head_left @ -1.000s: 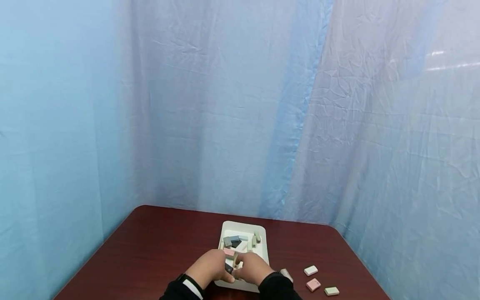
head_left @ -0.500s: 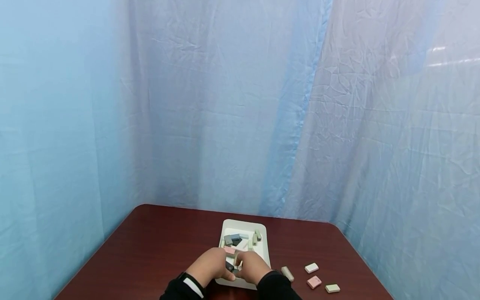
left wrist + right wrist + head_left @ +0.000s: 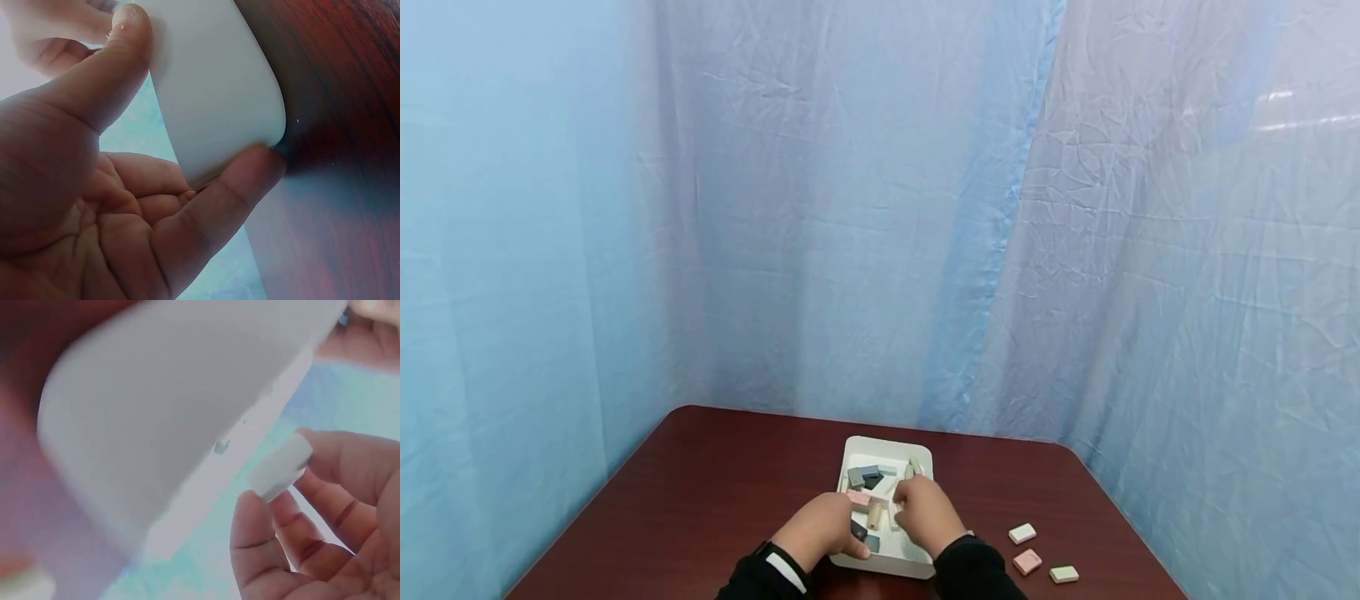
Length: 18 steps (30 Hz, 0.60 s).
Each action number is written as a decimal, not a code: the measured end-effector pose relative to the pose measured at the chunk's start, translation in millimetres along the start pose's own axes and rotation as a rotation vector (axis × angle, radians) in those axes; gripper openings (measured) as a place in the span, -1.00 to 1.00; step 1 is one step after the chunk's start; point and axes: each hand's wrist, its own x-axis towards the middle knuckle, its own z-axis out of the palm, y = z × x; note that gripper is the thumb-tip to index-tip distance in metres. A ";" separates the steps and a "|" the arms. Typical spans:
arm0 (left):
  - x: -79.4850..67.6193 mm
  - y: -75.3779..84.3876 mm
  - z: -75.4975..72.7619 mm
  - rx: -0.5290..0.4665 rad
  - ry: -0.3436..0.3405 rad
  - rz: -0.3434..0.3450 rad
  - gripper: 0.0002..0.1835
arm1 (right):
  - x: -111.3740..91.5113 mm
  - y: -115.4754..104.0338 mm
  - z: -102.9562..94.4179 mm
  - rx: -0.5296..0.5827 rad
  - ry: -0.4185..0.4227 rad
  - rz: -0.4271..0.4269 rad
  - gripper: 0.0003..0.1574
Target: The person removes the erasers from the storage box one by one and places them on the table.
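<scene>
A white tray (image 3: 917, 567) on the dark red table holds several small blocks in grey, pink, tan, white and green. My left hand (image 3: 827, 529) grips the tray at its near left side; in the left wrist view, thumb and fingers lie about the tray wall (image 3: 212, 87). Over the tray's right part is my right hand (image 3: 925, 512). It pinches a small whitish block (image 3: 281, 467) between thumb and fingertips, seen in the right wrist view. A pink block (image 3: 858, 498), a tan block (image 3: 875, 517) and a grey block (image 3: 872, 543) lie near the left hand.
On the table (image 3: 722, 483) right of the tray lie a white block (image 3: 1022, 533), a pink block (image 3: 1027, 562) and a pale green block (image 3: 1063, 574). Blue curtains (image 3: 865, 208) hang behind the table and along its sides.
My right hand has moved right and away from my left hand, uncovering the tan and grey blocks. Its wrist now mostly covers a pale block beside the tray. The left hand keeps its place.
</scene>
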 end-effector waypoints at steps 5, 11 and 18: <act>1.7 0.2 -0.3 -0.042 -0.012 -0.034 -0.46 | 1.0 22.3 -13.4 -0.106 0.102 0.077 -0.79; 2.7 0.2 -1.5 -0.037 -0.012 -0.042 -0.44 | -2.7 51.0 -16.8 -0.143 0.127 0.141 -0.82; 2.1 1.8 -1.0 -0.021 -0.010 -0.041 -0.44 | -3.2 74.4 -10.2 -0.145 0.023 0.217 -0.85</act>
